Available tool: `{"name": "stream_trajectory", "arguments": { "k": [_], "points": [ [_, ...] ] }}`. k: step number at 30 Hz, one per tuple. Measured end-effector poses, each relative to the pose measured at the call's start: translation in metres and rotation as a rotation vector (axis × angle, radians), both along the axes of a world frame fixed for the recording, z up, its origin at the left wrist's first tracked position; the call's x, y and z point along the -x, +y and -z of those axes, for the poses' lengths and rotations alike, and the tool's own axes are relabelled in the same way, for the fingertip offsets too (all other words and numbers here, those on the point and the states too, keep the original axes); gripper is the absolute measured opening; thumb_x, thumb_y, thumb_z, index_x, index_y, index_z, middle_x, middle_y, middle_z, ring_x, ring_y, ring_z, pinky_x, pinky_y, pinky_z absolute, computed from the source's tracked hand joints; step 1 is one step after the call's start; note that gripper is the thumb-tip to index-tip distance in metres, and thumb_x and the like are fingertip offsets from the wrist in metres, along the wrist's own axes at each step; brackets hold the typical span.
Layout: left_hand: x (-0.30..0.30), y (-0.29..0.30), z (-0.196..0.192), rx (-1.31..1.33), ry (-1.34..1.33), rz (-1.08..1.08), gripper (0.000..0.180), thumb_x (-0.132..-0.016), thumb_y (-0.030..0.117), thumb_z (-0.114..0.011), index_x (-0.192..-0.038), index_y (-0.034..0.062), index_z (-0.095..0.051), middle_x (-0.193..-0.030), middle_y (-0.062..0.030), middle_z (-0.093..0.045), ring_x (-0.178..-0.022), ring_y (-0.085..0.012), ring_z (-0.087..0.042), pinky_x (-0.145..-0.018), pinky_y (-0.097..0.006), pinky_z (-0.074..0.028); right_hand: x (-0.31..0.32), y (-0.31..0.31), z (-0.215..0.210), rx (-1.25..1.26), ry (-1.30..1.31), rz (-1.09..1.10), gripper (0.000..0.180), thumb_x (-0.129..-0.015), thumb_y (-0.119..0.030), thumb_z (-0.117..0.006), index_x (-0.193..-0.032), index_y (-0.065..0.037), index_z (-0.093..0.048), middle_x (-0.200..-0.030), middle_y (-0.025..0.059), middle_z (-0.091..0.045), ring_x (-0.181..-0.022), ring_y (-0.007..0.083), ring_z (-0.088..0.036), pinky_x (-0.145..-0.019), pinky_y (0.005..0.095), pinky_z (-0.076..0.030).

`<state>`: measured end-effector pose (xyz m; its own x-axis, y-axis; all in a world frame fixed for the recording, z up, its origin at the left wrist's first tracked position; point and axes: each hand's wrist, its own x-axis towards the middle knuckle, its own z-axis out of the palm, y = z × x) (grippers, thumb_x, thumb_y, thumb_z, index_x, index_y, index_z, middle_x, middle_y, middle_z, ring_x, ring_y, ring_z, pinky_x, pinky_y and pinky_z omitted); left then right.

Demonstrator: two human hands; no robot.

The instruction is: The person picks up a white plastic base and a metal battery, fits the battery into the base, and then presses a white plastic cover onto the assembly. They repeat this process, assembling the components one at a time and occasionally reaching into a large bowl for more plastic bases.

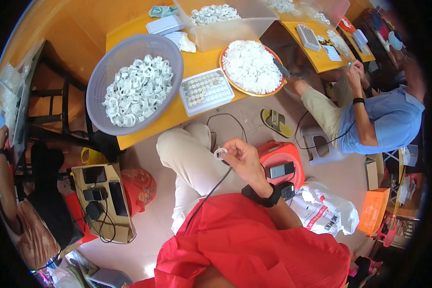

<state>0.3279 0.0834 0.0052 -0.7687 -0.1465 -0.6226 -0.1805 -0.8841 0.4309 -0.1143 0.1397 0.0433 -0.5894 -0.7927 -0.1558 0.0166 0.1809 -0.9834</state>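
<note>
My right hand, with a black band on its wrist, is raised above my lap. Its thumb and fingers are closed on a small white ring-shaped plastic part with a dark spot in its middle. My left hand does not show. A thin black cable runs across my red top up to the right hand. Beyond my knees, a yellow table carries a large grey-purple basket of white plastic parts. Beside it lie a white tray with rows of round silvery discs and a red-rimmed round tray heaped with small white pieces.
A clear bin stands at the table's back. Right of my lap are a red stool with a grey device and a white plastic bag. A cardboard box holds dark devices on the left. Another person sits at right.
</note>
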Motion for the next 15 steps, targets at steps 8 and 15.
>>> {"name": "stream_trajectory", "arguments": {
  "k": [8,15],
  "points": [
    [0.009,-0.054,0.018,0.03,0.126,0.037,0.043,-0.087,0.041,-0.045,-0.103,0.002,-0.053,-0.091,-0.0111,-0.059,-0.082,-0.0216,-0.058,-0.069,-0.034,-0.048,-0.004,-0.007,-0.004,0.016,0.083,-0.003,0.009,-0.076,-0.003,-0.062,-0.084,0.0,-0.057,-0.065,0.0014,-0.056,-0.057,0.0063,-0.049,-0.051,0.0218,-0.04],
    [0.012,-0.094,0.022,0.038,0.205,0.064,0.042,-0.088,0.04,-0.045,-0.103,0.002,-0.053,-0.09,-0.011,-0.059,-0.082,-0.0215,-0.058,-0.069,-0.033,-0.048,-0.011,-0.007,-0.011,-0.056,0.121,0.074,0.009,-0.076,-0.003,-0.062,-0.083,0.001,-0.057,-0.065,0.0022,-0.056,-0.057,0.0068,-0.05,-0.053,0.0218,-0.041]
  ]
}}
